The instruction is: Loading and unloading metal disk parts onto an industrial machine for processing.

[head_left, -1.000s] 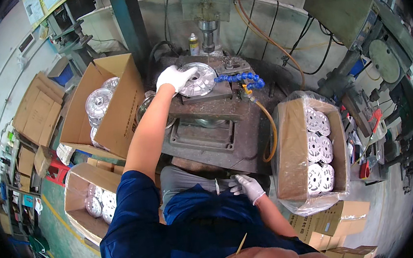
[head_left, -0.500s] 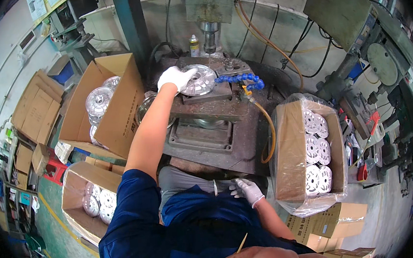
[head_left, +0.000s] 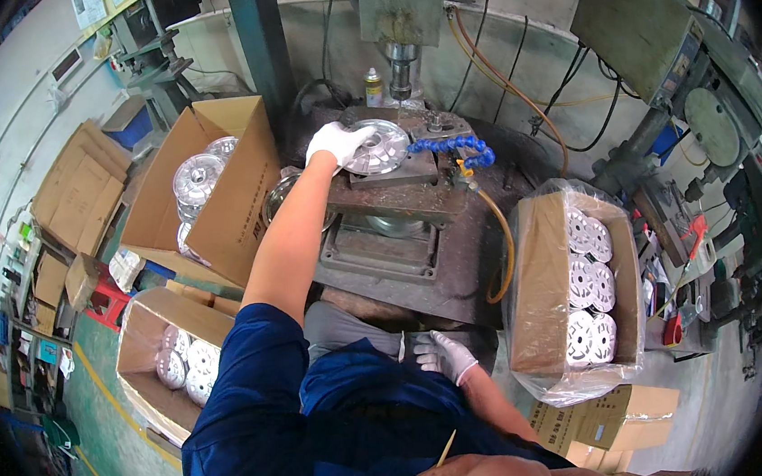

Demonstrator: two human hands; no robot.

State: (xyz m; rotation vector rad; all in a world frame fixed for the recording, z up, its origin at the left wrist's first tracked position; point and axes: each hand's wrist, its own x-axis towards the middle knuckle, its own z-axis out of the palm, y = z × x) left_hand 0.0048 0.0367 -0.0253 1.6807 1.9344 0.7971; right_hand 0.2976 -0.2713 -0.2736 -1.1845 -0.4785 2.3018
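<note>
My left hand, in a white glove, reaches forward and is closed on the left edge of a shiny round metal disc. The disc has a raised centre and lies over a dark block on the drill press table, just left of a blue segmented coolant hose. Above and behind it hangs the machine spindle. Another metal ring lies partly hidden behind my left forearm. Down by my lap, my right hand, also gloved, rests with its fingers stretched out and holds nothing.
At left, an open carton holds shiny discs. A lower carton contains slotted white discs, as does the plastic-lined carton at right. A spray can stands behind the table. A yellow-brown hose curves down its right side.
The whole view has shifted slightly to the right. My left hand stays on the disc's edge, and my right hand remains at my lap.
</note>
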